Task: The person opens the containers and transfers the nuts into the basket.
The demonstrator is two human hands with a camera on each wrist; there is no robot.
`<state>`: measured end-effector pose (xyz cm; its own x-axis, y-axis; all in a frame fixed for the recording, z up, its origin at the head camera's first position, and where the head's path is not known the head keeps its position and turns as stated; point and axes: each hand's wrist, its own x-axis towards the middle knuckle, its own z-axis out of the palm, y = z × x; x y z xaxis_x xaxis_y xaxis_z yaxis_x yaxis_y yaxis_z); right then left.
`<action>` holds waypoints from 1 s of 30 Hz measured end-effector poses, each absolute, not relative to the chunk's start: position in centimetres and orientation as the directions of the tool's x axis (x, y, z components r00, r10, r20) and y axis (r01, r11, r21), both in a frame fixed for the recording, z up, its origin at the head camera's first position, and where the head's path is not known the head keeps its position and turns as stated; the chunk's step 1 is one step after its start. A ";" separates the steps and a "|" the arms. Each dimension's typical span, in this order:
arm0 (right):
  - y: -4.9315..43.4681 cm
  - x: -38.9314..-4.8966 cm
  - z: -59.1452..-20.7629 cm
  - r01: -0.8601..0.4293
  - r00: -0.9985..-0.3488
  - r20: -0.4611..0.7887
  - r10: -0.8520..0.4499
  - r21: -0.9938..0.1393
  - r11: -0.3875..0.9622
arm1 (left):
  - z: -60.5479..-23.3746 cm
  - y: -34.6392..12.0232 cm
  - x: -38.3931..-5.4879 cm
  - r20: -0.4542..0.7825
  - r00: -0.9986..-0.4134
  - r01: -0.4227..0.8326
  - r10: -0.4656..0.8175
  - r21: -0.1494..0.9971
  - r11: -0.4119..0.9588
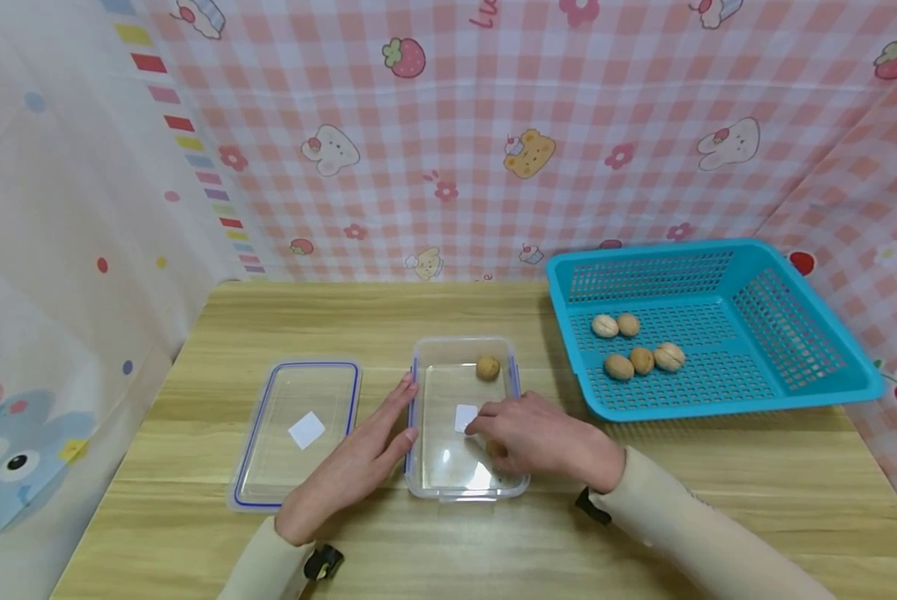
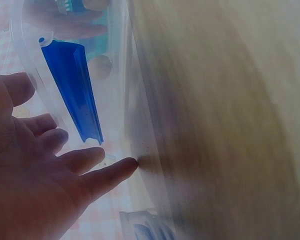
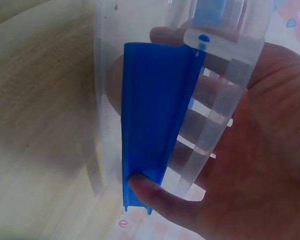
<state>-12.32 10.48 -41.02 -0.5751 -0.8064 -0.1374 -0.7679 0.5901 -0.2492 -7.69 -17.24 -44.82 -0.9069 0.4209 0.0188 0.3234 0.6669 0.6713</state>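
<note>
A clear plastic box [image 1: 448, 493] with blue side latches stands between my hands. My left hand [image 1: 362, 454] has its fingers stretched out along the box's left side, near the blue latch [image 2: 72, 90]. My right hand [image 1: 527, 433] reaches over the right wall, most fingers inside the box. One finger [image 3: 160, 197] lies outside, across the right blue latch [image 3: 152, 105]. Just beneath this hand a walnut [image 1: 497, 448] sits low in the box, partly covered by the hand and, in the right wrist view, by the latch. Another walnut [image 1: 488, 368] lies at the box's far end.
To the left lies a clear lid [image 1: 276, 454] with a blue seal and a white label. A turquoise basket [image 1: 816, 400] at the back right contains several walnuts [image 1: 642, 361]. Checkered cloth [image 1: 448, 108] hangs behind the wooden table [image 1: 418, 312].
</note>
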 end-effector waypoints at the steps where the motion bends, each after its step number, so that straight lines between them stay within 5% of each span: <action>1: 10.4 -12.3 -41.0 -0.764 -0.579 -0.150 -0.802 -0.244 0.597 | -44.8 -17.2 -7.7 0.025 -0.906 0.329 0.423 0.671 0.665; 16: 9.9 -12.1 -40.7 -0.757 -0.581 -0.203 -0.788 -0.221 0.615 | -44.6 -17.2 -7.7 0.011 -0.907 0.314 0.421 0.682 0.660; 30: 11.5 -12.6 -40.5 -0.773 -0.540 -0.007 -0.841 -0.391 0.500 | -44.7 -17.1 -7.7 0.026 -0.909 0.323 0.416 0.674 0.664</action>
